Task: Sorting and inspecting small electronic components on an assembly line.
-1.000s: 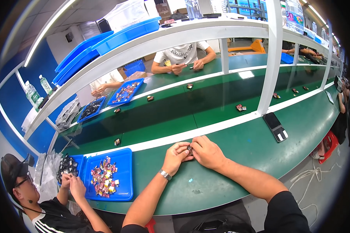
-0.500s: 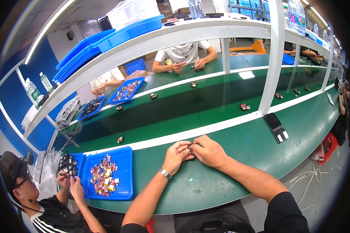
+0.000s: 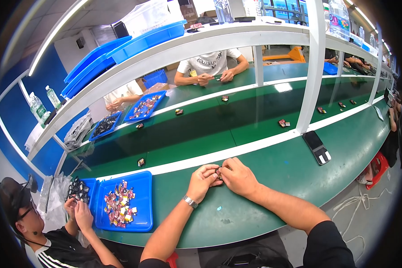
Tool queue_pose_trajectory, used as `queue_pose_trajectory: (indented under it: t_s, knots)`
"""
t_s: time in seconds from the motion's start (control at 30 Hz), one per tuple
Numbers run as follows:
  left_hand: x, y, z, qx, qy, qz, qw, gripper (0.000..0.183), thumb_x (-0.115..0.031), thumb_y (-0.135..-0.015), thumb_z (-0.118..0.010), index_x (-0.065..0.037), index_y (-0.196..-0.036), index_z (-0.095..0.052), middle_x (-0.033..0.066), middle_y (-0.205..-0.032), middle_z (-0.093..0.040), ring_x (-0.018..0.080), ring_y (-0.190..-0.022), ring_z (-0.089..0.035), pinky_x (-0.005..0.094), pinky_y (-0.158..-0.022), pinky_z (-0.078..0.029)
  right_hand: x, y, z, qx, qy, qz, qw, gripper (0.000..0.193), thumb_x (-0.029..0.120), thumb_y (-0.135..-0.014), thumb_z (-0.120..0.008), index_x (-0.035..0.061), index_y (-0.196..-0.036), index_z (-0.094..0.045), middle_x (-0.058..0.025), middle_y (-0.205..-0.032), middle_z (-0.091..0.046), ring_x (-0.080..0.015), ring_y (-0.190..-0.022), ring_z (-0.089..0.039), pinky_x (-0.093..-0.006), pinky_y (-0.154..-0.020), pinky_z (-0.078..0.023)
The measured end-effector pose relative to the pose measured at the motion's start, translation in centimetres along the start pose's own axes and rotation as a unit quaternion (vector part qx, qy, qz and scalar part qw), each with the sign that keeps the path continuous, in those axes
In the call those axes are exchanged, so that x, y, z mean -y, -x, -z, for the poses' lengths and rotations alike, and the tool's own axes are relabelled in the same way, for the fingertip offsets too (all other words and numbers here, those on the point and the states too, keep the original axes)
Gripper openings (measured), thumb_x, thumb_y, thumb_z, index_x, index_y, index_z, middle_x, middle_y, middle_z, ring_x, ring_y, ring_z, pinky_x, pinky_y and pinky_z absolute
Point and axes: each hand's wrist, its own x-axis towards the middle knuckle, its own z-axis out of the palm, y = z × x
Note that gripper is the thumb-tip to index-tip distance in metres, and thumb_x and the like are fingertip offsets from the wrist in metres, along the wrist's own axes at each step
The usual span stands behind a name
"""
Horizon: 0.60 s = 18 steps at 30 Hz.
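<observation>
My left hand, with a metal watch on its wrist, pinches a small dark piece with a reddish part just above the green table. Fingers of my right hand close on the same piece from the other side, hiding much of it. To the left of my left arm lies a blue tray with a heap of small red, yellow and white electronic parts. A black phone-like object with white patches rests on the table, well right of my hands.
Beyond a white rail, a green conveyor belt carries several small assembled pieces. A white post rises ahead at right. A co-worker handles a part at my left, beside a tray of black pieces. Others sit across the belt.
Small pieces on the belt have shifted slightly to the right. My hands stay together on the small piece, with fingers slightly moved. The co-worker's hands at left have drawn closer together.
</observation>
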Motion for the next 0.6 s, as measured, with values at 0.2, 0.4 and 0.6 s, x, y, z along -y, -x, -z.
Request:
queue_pose_trajectory:
  t_s: [0.2,0.4,0.6]
  knots:
    - [-0.25,0.05,0.1,0.004,-0.001,0.001,1.0,0.026,0.004,-0.093,-0.053,0.003,-0.12,-0.053,0.0118,-0.111,-0.064,0.0181,-0.097,-0.066,0.031,-0.082,-0.059,0.39,-0.05,0.52,0.007,-0.002,-0.008,1.0,0.012,0.005,-0.076,-0.069,0.0053,-0.086,-0.063,-0.0052,-0.092,-0.059,-0.0236,-0.084,-0.06,-0.0351,-0.066,-0.054]
    - [-0.36,0.19,-0.08,-0.002,-0.003,0.004,1.0,0.027,0.004,-0.093,-0.052,0.003,-0.12,-0.053,0.012,-0.11,-0.064,0.0173,-0.095,-0.066,0.0301,-0.082,-0.06,-0.15,0.55,0.18,0.022,0.007,0.017,1.0,0.013,0.008,-0.077,-0.066,0.0057,-0.089,-0.062,-0.0047,-0.093,-0.057,-0.0224,-0.085,-0.06,-0.0344,-0.062,-0.056]
    - [-0.03,0.08,0.19,0.011,-0.002,-0.002,1.0,0.027,0.005,-0.093,-0.052,0.004,-0.12,-0.053,0.0123,-0.11,-0.064,0.0174,-0.095,-0.066,0.0302,-0.082,-0.06,0.11,0.45,-0.15,0.012,0.031,0.009,0.999,0.008,0.007,-0.078,-0.068,0.0056,-0.085,-0.063,-0.0042,-0.091,-0.06,-0.0215,-0.08,-0.06,-0.0336,-0.062,-0.055]
